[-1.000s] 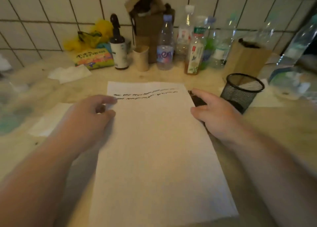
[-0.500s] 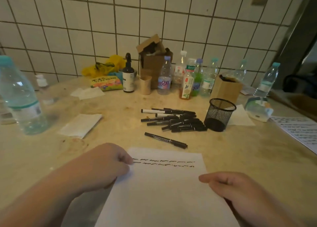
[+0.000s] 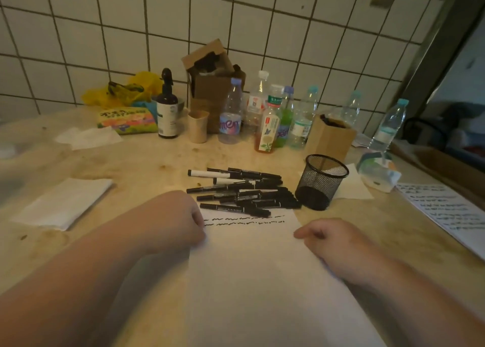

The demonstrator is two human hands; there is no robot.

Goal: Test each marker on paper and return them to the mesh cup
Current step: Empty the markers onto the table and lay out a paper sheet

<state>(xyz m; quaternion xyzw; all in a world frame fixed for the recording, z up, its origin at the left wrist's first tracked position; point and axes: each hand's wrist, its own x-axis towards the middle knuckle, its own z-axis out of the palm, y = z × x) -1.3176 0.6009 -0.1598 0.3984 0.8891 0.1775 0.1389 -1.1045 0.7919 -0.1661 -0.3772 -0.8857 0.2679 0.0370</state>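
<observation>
A white sheet of paper (image 3: 252,281) lies in front of me with two wavy black test lines near its top edge. My left hand (image 3: 173,218) holds its upper left edge with curled fingers. My right hand (image 3: 330,239) holds the right edge, thumb pointing left. Neither hand has a marker. Several black markers (image 3: 249,192) lie in a loose pile just beyond the paper, the nearest touching its top edge. To the right of the pile stands the black mesh cup (image 3: 321,181), upright, with no marker showing inside.
Bottles (image 3: 273,121), a brown spray bottle (image 3: 167,110) and cardboard boxes (image 3: 330,136) line the tiled wall. A folded tissue (image 3: 63,202) lies at the left. Another written sheet (image 3: 451,213) and a tissue pack (image 3: 378,171) sit at the right.
The view has lifted from the paper to the whole table. Since half a second ago both hands have slid the paper forward until its top edge meets the nearest marker.
</observation>
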